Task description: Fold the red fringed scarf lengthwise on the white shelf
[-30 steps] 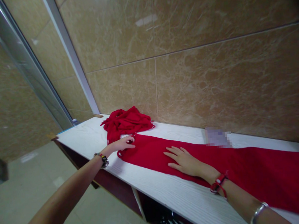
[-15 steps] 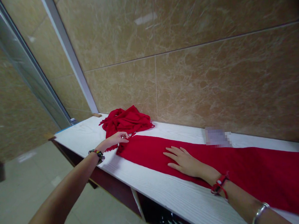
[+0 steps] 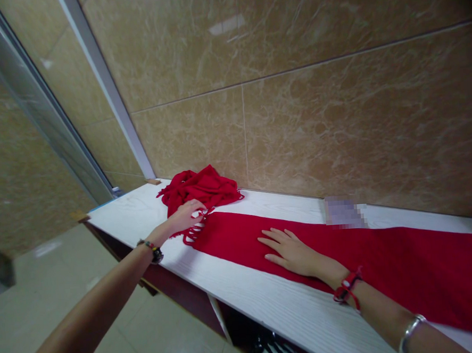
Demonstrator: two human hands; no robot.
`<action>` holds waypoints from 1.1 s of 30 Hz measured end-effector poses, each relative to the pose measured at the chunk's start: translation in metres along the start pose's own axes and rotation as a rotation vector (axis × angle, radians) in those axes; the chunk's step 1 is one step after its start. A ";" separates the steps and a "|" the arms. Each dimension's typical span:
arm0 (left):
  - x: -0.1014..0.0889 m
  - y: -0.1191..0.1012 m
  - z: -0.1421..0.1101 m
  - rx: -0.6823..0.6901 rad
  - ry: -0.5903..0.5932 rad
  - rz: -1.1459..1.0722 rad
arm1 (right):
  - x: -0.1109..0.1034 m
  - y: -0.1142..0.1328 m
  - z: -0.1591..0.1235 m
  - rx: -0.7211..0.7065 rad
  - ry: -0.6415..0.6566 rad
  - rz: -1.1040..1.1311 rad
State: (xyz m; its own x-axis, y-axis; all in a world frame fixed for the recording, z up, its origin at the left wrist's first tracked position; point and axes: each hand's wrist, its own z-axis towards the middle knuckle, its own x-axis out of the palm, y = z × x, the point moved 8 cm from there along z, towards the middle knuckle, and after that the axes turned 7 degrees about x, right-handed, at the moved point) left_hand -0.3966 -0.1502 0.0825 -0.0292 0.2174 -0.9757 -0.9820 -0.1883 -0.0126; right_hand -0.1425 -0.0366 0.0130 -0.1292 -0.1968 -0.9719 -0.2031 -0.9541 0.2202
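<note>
A long red scarf (image 3: 235,232) lies stretched flat along the white table, its fringed end towards the left. My left hand (image 3: 185,217) is at that fringe, fingers loosely bent and apart, with red strands showing beside and between the fingertips. My right hand (image 3: 292,253) rests flat on the scarf with its fingers spread. Beyond my left hand, a second red fringed scarf (image 3: 200,186) sits in a crumpled heap near the wall.
The white table (image 3: 221,268) runs along a brown marbled wall (image 3: 317,129). A blurred-out greyish item (image 3: 344,212) lies by the wall behind the scarf. Below are open shelves holding a dark item (image 3: 270,350), and a tiled floor (image 3: 67,293).
My left hand has drawn slightly back and up from the scarf's end, and the fringe there now hangs spread out. My right hand has stayed in place on the scarf.
</note>
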 end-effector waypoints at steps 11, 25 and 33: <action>0.023 0.013 -0.013 -0.127 0.035 0.078 | -0.001 0.005 -0.011 0.023 -0.021 -0.048; 0.040 -0.001 0.011 0.002 0.153 -0.267 | -0.003 0.005 -0.012 0.025 -0.050 -0.026; 0.055 0.002 0.013 -0.116 0.169 -0.418 | -0.002 0.004 -0.011 0.019 -0.054 -0.012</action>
State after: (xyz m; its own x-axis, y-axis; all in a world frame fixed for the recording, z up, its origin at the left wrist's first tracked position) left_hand -0.4031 -0.1260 0.0316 0.4049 0.1405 -0.9035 -0.8755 -0.2253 -0.4274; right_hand -0.1320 -0.0424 0.0152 -0.1791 -0.1721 -0.9687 -0.2236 -0.9517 0.2104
